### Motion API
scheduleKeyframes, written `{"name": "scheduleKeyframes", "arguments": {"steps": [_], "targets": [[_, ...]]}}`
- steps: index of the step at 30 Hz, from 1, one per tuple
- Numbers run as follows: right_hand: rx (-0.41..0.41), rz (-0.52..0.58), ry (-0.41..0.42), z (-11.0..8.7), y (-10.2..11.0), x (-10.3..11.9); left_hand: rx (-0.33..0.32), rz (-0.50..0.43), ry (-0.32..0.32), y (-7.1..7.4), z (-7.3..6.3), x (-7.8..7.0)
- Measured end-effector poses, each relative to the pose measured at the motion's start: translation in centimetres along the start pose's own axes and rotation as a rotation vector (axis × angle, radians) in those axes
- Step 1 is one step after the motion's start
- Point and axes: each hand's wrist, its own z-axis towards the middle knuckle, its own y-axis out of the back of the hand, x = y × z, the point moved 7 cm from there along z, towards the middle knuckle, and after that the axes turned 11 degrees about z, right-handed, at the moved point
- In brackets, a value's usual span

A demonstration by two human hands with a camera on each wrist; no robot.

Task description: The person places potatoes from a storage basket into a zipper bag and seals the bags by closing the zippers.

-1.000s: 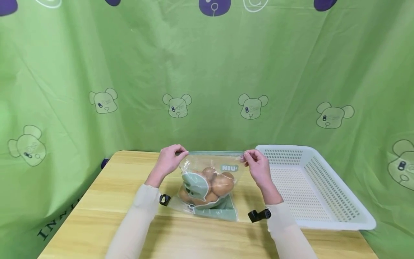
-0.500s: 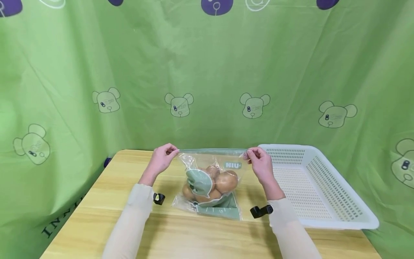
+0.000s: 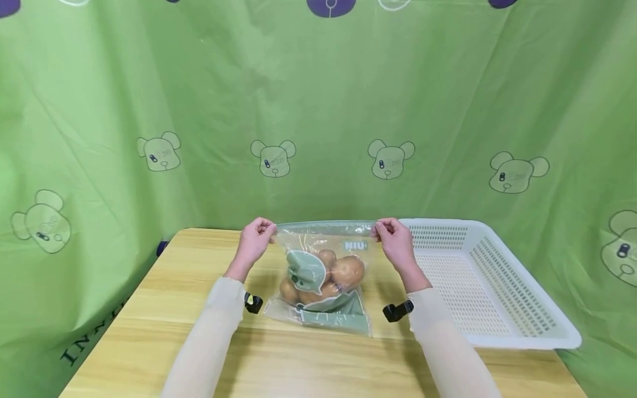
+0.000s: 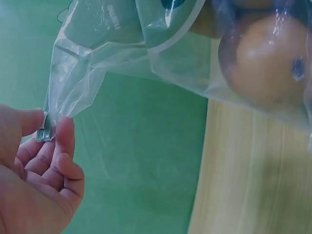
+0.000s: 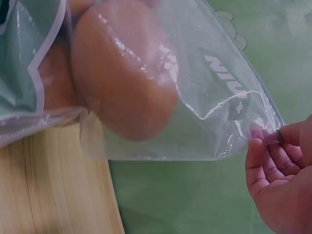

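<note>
A clear zip bag (image 3: 308, 237) with green printing holds several round brown potatoes (image 3: 347, 272). Its top edge is stretched level between both hands. My left hand (image 3: 255, 241) pinches the top left corner; in the left wrist view, thumb and fingers of the left hand (image 4: 46, 165) close on the green zip end. At the other corner, my right hand (image 3: 395, 243) pinches the top edge between thumb and fingers, and the film shows over the fingertips in the right wrist view. The bag's lower part lies close over the wooden table (image 3: 164, 298).
To the right stands a white plastic basket (image 3: 517, 344) with slotted walls, close beside the right forearm. A green curtain (image 3: 328, 99) printed with bear heads hangs behind the table. A black wrist camera (image 3: 254, 303) sits on each forearm.
Both hands keep hold of the bag's corners. The left hand moved outward, then back in; the bag's top edge has risen slightly, and its upper part stands straighter.
</note>
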Motion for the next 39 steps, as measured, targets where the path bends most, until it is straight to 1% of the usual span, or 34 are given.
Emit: {"name": "scheduleKeyframes", "arguments": {"steps": [5, 7, 12, 15, 22, 25, 28, 32, 34, 36, 39], "targets": [[0.026, -0.021, -0.08, 1.1, 0.0, -1.4, 0.028, -0.102, 0.077, -1.2, 0.4, 0.8], [0.036, -0.033, -0.095, 1.5, -0.2, -1.9, 0.04, -0.124, 0.108, -1.6, 0.6, 1.2], [0.05, -0.064, -0.134, 2.4, -0.6, -2.9, 0.048, -0.168, 0.201, -2.2, 1.0, 2.2], [0.049, -0.081, -0.16, 2.7, -0.8, -3.4, 0.059, -0.182, 0.242, -2.7, 1.2, 2.8], [0.075, -0.058, -0.202, 3.3, -1.2, -4.5, 0.062, -0.174, 0.278, -2.9, 2.0, 3.3], [0.09, -0.077, -0.227, 3.4, -1.2, -5.0, 0.07, -0.18, 0.292, -3.1, 2.2, 3.4], [0.13, -0.127, -0.254, 3.3, -1.3, -5.5, 0.083, -0.191, 0.312, -3.3, 2.1, 3.7], [0.2, -0.202, -0.266, 2.9, -1.5, -6.0, 0.095, -0.208, 0.333, -3.5, 1.8, 4.1], [0.229, -0.24, -0.254, 2.8, -1.6, -6.0, 0.103, -0.216, 0.338, -3.5, 1.7, 4.3], [0.254, -0.302, -0.233, 2.7, -1.6, -5.9, 0.113, -0.224, 0.341, -3.5, 1.6, 4.4], [0.289, -0.393, -0.202, 2.5, -1.7, -5.5, 0.133, -0.21, 0.343, -3.4, 1.4, 4.5]]}}
